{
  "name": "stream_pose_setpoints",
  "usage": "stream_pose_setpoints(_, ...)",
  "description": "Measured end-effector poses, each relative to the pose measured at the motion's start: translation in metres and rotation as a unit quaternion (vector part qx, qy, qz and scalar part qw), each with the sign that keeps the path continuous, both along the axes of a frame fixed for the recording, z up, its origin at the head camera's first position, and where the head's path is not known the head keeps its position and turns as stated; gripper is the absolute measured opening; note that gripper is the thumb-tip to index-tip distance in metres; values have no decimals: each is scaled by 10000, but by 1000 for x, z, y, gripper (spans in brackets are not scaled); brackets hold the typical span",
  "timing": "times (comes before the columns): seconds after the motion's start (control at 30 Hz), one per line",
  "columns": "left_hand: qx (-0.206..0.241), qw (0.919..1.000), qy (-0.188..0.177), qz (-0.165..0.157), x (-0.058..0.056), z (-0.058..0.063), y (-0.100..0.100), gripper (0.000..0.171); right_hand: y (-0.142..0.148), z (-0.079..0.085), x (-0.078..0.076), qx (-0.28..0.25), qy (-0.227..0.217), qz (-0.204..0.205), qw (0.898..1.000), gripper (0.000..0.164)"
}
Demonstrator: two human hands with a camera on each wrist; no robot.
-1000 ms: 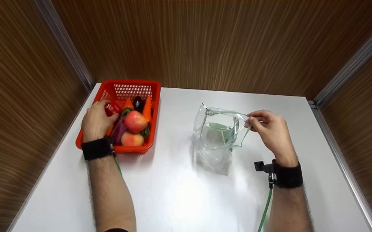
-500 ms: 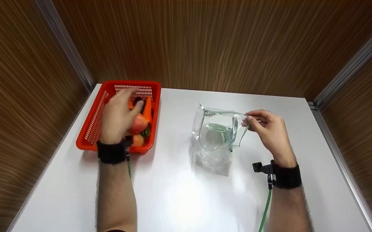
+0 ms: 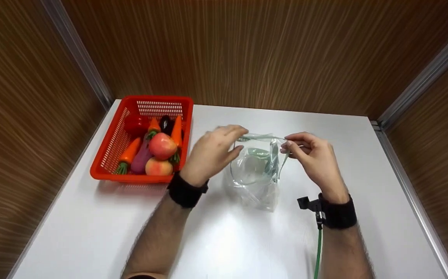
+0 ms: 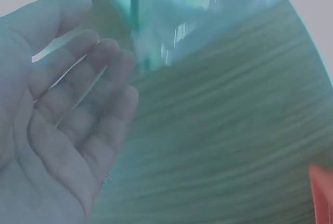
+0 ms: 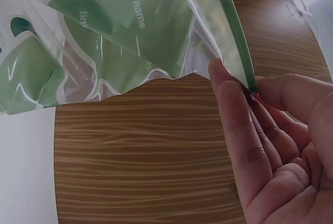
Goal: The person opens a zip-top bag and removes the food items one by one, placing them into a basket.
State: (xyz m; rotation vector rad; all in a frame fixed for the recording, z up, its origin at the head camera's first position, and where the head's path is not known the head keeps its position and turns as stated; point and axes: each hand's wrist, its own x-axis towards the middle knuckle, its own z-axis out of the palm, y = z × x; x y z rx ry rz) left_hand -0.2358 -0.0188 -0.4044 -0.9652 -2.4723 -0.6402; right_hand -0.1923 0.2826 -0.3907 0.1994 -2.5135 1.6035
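Note:
A clear zip bag (image 3: 253,190) with green trim stands in mid-table, its mouth spread and facing up. My right hand (image 3: 313,159) pinches the right corner of that mouth. In the right wrist view, thumb and fingertips close on the green zip strip (image 5: 237,31) beside green printed shapes. My left hand (image 3: 216,153) is at the bag's left side, fingertips right by the rim. Its palm and extended fingers (image 4: 99,104) hold nothing in the left wrist view, where the blurred bag hangs ahead.
Left of the bag sits a red basket (image 3: 102,174). Inside lie a red pepper (image 3: 135,124), carrots (image 3: 130,151), a purple eggplant (image 3: 140,159), a dark eggplant (image 3: 166,124) and two peach-like fruits (image 3: 162,146). Wood-grain panels (image 3: 228,54) wall the white table (image 3: 216,240).
My left hand has let go of the red pepper, which lies in the basket, and has crossed right to the bag. The right hand and the bag's mouth have shifted slightly left.

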Motion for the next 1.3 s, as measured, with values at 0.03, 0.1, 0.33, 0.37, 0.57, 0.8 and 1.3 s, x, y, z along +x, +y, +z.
stream_pose_setpoints(0.03,-80,10000,36,-18,0,-3,5,43,-2,0,0,12,9,30,10000,22)
stream_pose_setpoints(0.1,-216,9996,159,-11,-1,-9,12,43,-6,1,1,35,19,87,10000,21)
stream_pose_setpoints(0.33,-356,9964,743,212,-8,-23,23,30,-13,0,3,122,-27,395,9991,22)
stream_pose_setpoints(0.37,-344,9958,808,259,-9,-24,24,26,-13,1,4,142,-42,447,9989,22)
stream_pose_setpoints(0.57,-252,9935,956,557,-14,-28,21,12,-11,-3,0,201,-197,617,9977,23)
stream_pose_setpoints(0.8,325,9953,529,738,-20,-25,8,10,-1,-14,-10,870,-570,564,9930,31)
stream_pose_setpoints(1.3,1505,9871,21,550,-28,-19,-8,13,3,-68,-45,1553,-1618,695,9721,49)
